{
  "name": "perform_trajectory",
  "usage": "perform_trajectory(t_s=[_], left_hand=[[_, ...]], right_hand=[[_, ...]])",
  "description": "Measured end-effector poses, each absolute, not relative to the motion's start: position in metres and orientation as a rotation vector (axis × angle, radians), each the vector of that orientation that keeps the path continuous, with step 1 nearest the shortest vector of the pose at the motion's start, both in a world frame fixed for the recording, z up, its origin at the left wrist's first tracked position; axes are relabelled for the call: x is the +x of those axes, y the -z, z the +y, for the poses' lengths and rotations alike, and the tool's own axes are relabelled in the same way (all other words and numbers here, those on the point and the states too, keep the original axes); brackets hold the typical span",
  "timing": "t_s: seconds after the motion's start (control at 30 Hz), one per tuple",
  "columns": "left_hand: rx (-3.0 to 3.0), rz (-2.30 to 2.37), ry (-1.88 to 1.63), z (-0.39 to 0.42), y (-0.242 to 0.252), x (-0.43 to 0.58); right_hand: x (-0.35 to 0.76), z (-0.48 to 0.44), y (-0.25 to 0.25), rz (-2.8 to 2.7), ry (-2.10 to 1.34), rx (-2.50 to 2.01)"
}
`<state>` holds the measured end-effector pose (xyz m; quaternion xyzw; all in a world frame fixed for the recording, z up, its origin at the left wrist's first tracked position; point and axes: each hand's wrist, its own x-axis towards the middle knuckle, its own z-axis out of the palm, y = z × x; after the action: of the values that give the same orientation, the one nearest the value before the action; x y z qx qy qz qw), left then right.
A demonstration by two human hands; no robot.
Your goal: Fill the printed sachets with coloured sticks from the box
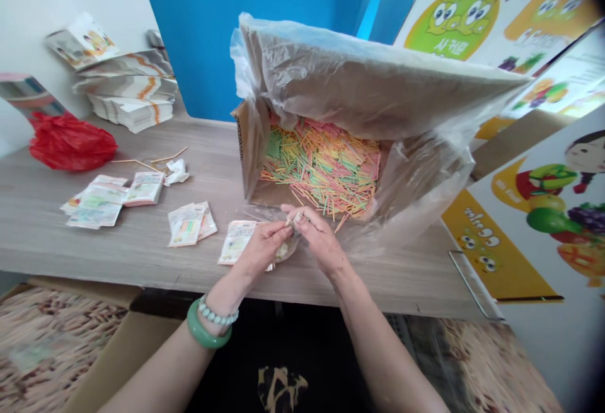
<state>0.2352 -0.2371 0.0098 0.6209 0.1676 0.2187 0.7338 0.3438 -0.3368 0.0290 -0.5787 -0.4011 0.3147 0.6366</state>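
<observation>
My left hand (261, 248) and my right hand (317, 236) meet at the near edge of a wooden table (118, 255). Both are closed on a small clear packet (288, 244) that they hold between them. A green bangle and a bead bracelet circle my left wrist. Just behind my hands lies a tipped cardboard box (253, 142) lined with clear plastic and holding several thin coloured sticks (321, 164). A printed packet (236, 241) lies under my left hand.
More printed packets (191, 222) and another group (101, 202) lie on the table to the left. A red bag (70, 142) and stacked printed sheets (130, 88) sit at the back left. Cartoon boards (529, 167) stand on the right.
</observation>
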Motion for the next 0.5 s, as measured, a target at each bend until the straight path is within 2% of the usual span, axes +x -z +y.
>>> perform_trajectory(t_s=[0.2,0.5], left_hand=[[0.915,0.386,-0.380,-0.234,-0.006,0.229],[0.933,0.335,-0.427,-0.232,-0.004,0.222]], right_hand=[[0.349,-0.342,-0.010,-0.781,-0.637,-1.362],[0.341,-0.336,0.003,-0.827,-0.410,-1.533]])
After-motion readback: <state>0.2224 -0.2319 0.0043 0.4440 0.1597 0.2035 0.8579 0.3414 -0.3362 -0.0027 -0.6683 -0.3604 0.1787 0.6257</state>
